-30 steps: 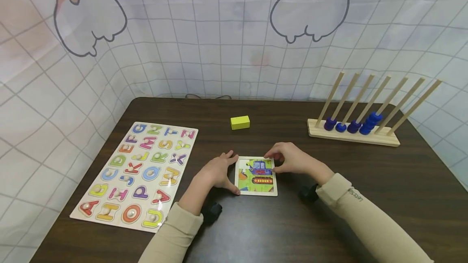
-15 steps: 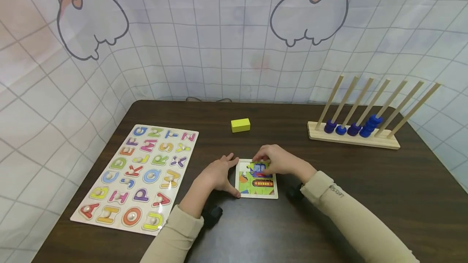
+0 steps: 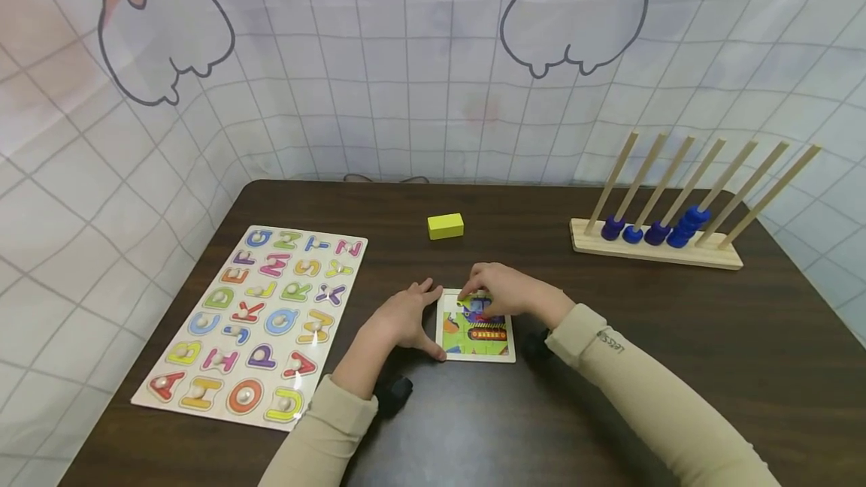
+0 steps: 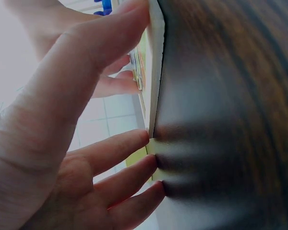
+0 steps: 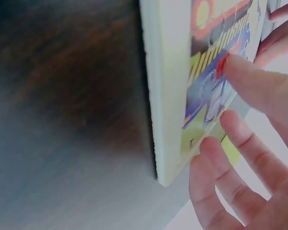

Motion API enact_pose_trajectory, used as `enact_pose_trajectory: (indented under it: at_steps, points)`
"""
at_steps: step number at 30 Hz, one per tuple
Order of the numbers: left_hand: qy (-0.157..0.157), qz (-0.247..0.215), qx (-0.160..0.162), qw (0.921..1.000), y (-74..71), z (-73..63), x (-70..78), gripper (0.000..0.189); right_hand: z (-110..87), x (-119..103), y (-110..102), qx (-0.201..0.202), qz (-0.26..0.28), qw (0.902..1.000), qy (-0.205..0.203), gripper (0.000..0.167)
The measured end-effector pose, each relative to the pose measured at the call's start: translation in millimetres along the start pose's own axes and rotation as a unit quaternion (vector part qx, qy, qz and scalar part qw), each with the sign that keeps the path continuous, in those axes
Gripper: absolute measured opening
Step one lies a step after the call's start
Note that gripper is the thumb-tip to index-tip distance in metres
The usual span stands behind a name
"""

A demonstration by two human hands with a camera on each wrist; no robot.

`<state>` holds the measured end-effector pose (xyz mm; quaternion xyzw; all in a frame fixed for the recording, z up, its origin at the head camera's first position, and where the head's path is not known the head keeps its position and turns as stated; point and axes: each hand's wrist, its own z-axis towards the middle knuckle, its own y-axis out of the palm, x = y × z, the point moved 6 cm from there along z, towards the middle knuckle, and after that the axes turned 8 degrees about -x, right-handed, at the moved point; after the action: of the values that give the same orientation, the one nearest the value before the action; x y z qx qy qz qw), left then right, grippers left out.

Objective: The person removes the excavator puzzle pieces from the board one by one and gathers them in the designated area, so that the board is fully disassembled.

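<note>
A: Rm & surface?
B: White grid-print cloth at back & both sides, w/ 2 cartoon animals on it. Dk brown wood-grain desk, dull glare nr the front.
A: Counts, biggest 1st?
B: 1 ltr board, desk's L side, 26 ltrs. 1 peg stand, far R: 7 pegs, 4 of them w/ blue or purple beads.
A: Hands?
B: 2. L hand: thumb & fingers spread apart, touching puzzle along its L edge. R hand: bent over puzzle's top, thumb on the pic; can't tell if it's pinching a pc.
A: Puzzle itself?
B: Just 1, flat on desk btwn the hands, vehicle pic, white patch top L.
A: Smaller?
B: 1 yellow block, beyond puzzle, apart from it.
</note>
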<state>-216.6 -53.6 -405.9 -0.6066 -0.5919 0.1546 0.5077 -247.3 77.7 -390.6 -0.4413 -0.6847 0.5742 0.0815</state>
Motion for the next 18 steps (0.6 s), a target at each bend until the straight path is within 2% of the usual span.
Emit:
enact_pose_trajectory:
  at_steps: [8, 18]
  points:
    - [-0.001, -0.002, 0.0, 1.0, -1.5, -0.8, 1.1, 0.102, 3.7, -1.3, 0.3, -0.004, -0.003, 0.9999, 0.015, 0.032]
    - [0.002, -0.001, -0.001, 1.0, -0.4, -0.2, 0.0, 0.103, 2.5, -2.4, -1.9, 0.011, 0.017, 0.9998, 0.003, 0.03]
